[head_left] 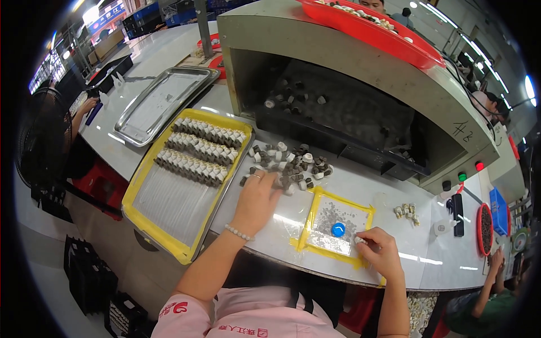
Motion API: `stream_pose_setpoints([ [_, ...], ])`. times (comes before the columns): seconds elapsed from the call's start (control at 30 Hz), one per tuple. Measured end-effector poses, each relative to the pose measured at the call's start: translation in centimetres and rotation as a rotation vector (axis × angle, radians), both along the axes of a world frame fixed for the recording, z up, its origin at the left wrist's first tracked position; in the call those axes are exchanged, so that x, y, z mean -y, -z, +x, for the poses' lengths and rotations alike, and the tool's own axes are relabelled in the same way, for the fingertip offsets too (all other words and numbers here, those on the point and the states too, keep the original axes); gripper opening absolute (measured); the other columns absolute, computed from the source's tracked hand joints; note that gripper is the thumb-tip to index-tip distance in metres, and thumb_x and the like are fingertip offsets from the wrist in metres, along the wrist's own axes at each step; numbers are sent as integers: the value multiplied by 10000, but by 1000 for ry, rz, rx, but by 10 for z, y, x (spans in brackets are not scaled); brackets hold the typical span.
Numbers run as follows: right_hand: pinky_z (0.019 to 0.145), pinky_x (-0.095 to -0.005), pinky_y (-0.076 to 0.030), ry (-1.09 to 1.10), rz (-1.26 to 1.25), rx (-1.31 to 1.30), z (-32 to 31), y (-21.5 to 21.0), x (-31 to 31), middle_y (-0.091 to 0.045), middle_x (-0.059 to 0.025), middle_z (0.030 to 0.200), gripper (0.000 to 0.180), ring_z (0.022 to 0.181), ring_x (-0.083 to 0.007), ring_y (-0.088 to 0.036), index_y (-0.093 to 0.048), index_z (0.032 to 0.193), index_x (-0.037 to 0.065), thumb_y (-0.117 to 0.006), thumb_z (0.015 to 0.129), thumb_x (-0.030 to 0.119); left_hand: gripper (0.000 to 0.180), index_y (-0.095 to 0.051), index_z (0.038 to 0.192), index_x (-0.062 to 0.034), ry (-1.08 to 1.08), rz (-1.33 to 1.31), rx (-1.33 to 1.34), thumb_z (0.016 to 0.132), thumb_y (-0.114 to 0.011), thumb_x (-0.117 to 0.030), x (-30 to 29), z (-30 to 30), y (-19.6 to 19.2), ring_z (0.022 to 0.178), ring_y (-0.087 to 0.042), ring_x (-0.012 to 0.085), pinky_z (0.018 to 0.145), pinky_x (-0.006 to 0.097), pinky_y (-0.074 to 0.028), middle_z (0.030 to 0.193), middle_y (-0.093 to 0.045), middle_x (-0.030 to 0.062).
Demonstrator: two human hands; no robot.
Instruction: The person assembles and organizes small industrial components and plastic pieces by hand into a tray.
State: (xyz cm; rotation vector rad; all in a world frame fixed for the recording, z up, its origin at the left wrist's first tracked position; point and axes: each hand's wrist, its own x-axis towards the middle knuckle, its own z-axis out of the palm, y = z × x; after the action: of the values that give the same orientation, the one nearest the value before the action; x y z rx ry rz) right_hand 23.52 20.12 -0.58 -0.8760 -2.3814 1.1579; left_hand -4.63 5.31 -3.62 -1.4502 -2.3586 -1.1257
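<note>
My left hand (255, 198) reaches over a loose pile of small white and dark grey parts (307, 159), thumb apart from the fingers. Its fingertips blur among the parts, so whether one is touched does not show. Between the fingertips of my right hand (382, 248) is a small white part (359, 240), pinched at the right edge of a yellow-taped square (311, 225). Grey specks and a round blue cap (338, 229) lie inside that square. On my left, a yellow-edged tray (169, 211) carries three rows of white-and-dark parts (197, 165).
An open-fronted metal box machine (338, 42) stands behind the pile, dark parts inside and a red tray (372, 25) on top. An empty metal tray (163, 104) sits at far left. Right are more small parts (407, 214), a white bottle (444, 226) and a red basket (484, 228).
</note>
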Motion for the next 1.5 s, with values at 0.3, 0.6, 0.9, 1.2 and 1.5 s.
stream_pose_setpoints([
  [0.3,660,-322,-518,-68,296,71,2,3,3,-605,-127,896,267,748,-251,-619,-677,1016,-11,-720,761,54,228,-620,971,2,9,-25,190,752,-679,-23,23,13,1,813,-575,313,714,381,-484,894,-586,141],
  [0.6,640,-270,-512,-109,185,-73,-18,-2,6,-625,-101,878,234,734,-191,-621,-672,969,-8,-709,738,-15,236,-631,972,-23,296,1,-94,746,-695,-43,49,42,-2,831,-546,303,720,385,-470,926,-552,129],
  [0.9,643,-325,-524,-227,402,-1,-40,-5,5,-624,-119,861,206,718,-253,-617,-692,943,3,-713,741,37,368,-600,1070,-27,257,-63,-82,744,-725,-144,57,50,-4,860,-528,290,739,395,-441,1025,-518,123],
  [1.2,641,-336,-515,-303,495,107,-47,-15,5,-631,-113,821,200,710,-251,-614,-706,931,4,-713,735,42,305,-599,982,-9,292,-19,21,707,-726,-40,46,52,-1,823,-550,293,721,370,-476,897,-556,124],
  [1.5,668,-288,-505,-110,112,-100,-36,-8,14,-639,-110,886,213,754,-195,-618,-681,1001,-11,-690,790,22,223,-584,1080,44,396,125,1208,858,-607,58,38,74,-5,841,-660,171,769,269,-553,986,-632,112],
])
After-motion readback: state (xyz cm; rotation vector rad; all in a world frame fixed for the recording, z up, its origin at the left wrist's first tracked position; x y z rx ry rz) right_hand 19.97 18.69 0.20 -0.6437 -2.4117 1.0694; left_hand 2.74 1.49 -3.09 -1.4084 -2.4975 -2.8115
